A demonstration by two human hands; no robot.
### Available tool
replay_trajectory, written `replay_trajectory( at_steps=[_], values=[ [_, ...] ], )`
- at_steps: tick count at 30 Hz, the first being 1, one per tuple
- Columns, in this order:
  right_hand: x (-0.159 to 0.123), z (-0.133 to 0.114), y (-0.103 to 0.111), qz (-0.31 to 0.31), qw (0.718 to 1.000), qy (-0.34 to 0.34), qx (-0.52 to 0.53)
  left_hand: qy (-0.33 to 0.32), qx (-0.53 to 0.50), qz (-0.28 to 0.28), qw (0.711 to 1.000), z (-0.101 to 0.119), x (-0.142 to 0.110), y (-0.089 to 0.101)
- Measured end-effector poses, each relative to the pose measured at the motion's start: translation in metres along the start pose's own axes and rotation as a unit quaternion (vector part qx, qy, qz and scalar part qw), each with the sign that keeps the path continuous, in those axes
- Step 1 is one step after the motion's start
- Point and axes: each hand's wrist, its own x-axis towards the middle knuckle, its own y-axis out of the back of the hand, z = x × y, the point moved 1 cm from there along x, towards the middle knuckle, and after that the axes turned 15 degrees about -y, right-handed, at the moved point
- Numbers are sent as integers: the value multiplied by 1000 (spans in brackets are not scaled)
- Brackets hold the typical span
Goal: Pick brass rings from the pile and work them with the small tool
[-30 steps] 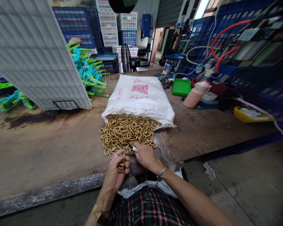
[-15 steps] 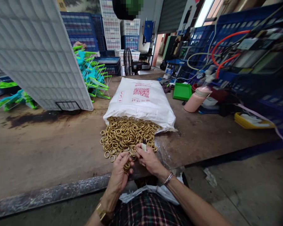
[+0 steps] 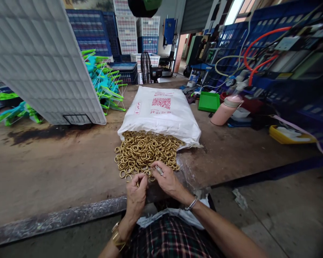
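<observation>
A heap of gold-coloured rings (image 3: 145, 152) spills from the open mouth of a white plastic sack (image 3: 161, 114) onto the worn brown worktable (image 3: 56, 168). My left hand (image 3: 136, 195) is closed at the near edge of the heap, pinching gold rings between thumb and fingers. My right hand (image 3: 168, 181) is closed beside it, gripping a small pale tool (image 3: 158, 170) whose tip points into the rings. The two hands almost touch.
A white gridded crate (image 3: 40, 61) leans on the table at the left, with green and teal plastic hangers (image 3: 104, 84) behind it. A green tray (image 3: 208, 101), a pink bottle (image 3: 226, 110) and a yellow tray (image 3: 288, 135) lie to the right. Stacked crates and a fan stand behind.
My left hand turned over and rose from the table edge to the heap's rim. The tool in my right hand tipped from upright to flat against the rings.
</observation>
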Motion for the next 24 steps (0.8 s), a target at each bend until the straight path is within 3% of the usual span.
replay_trajectory(
  at_steps=[2, 5, 7, 10, 14, 19, 24],
  values=[
    [1, -2, 1, 4, 998, 18, -63, -56, 37, -7, 998, 6, 0, 1],
    [2, -3, -2, 3, 994, 7, -105, -72, 34, -11, 997, 11, -1, 1],
    [3, -2, -4, 1, 996, -6, -91, -44, 22, -19, 999, 9, -3, 0],
    [4, 0, -6, -13, 998, -27, -53, 48, -34, -39, 998, 4, -6, -1],
    [6, 6, -7, -39, 996, -77, 26, 166, -159, -65, 971, 3, -8, -3],
    [6, 12, -9, -86, 986, -107, 99, 188, -246, -100, 946, 8, -7, -2],
    [5, 12, -7, -62, 993, -85, 56, 183, -227, -84, 953, 8, -7, -2]
  ],
)
